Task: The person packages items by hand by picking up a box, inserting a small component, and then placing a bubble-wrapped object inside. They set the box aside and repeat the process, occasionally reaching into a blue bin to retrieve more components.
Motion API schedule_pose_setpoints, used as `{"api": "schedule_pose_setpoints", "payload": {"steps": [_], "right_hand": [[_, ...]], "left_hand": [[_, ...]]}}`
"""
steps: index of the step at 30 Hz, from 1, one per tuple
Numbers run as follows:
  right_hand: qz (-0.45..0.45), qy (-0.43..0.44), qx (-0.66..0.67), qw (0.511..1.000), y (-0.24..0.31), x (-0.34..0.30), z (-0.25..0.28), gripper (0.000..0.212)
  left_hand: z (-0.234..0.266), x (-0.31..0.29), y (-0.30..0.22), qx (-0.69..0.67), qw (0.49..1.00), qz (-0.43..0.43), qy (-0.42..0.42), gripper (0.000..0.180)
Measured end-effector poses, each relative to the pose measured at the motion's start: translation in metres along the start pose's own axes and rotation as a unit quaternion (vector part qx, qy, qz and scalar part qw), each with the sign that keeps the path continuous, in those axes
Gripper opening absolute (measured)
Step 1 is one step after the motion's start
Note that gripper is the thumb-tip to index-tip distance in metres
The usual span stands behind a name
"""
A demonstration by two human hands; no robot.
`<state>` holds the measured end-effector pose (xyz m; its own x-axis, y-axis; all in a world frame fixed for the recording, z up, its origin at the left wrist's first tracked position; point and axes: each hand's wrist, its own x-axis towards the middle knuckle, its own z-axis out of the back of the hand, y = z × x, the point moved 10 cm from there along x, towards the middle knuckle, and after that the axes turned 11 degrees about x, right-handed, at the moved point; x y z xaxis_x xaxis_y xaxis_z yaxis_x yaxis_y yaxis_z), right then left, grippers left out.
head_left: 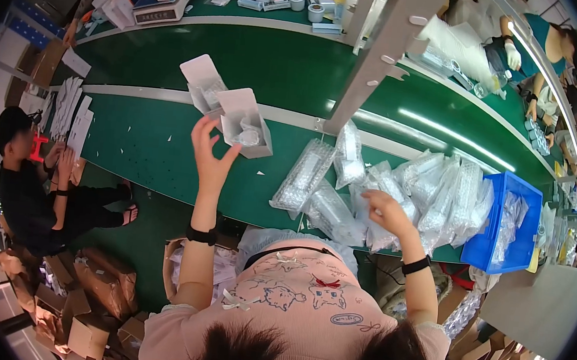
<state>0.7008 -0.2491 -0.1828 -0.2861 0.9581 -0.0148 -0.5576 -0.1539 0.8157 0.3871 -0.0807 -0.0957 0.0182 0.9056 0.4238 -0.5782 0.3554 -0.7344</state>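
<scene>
Two open white boxes stand on the green bench ahead of me, the nearer white box (259, 142) with its lid flap up and a bubble-wrapped item (248, 134) inside. Behind it to the left, the second white box (204, 85) also holds something in clear wrap. My left hand (211, 159) is beside the nearer box, thumb and fingers spread, with nothing seen between them. Over a heap of bubble-wrapped packages (433, 194) at the right hovers my right hand (391, 212), fingers loosely bent and apart. Closer to the middle lies a long bubble-wrapped package (303, 174).
A blue bin (521, 247) with wrapped packages stands at the right end. A metal post (364, 76) rises from the bench. Beyond it is a green conveyor belt (286, 62). One person (45, 184) sits at the left; others work across. Cardboard boxes (91, 321) lie on the floor.
</scene>
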Motion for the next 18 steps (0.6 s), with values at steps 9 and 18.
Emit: {"api": "schedule_pose_setpoints", "payload": {"steps": [9, 18], "right_hand": [[-0.084, -0.305, 0.414, 0.853, 0.030, 0.080, 0.057, 0.024], [0.049, -0.165, 0.349, 0.921, 0.118, 0.198, -0.007, 0.028]], "left_hand": [[-0.036, 0.008, 0.033, 0.085, 0.989, 0.000, 0.122, 0.026], [-0.032, 0.031, 0.047, 0.099, 0.986, 0.048, 0.122, 0.015]]}}
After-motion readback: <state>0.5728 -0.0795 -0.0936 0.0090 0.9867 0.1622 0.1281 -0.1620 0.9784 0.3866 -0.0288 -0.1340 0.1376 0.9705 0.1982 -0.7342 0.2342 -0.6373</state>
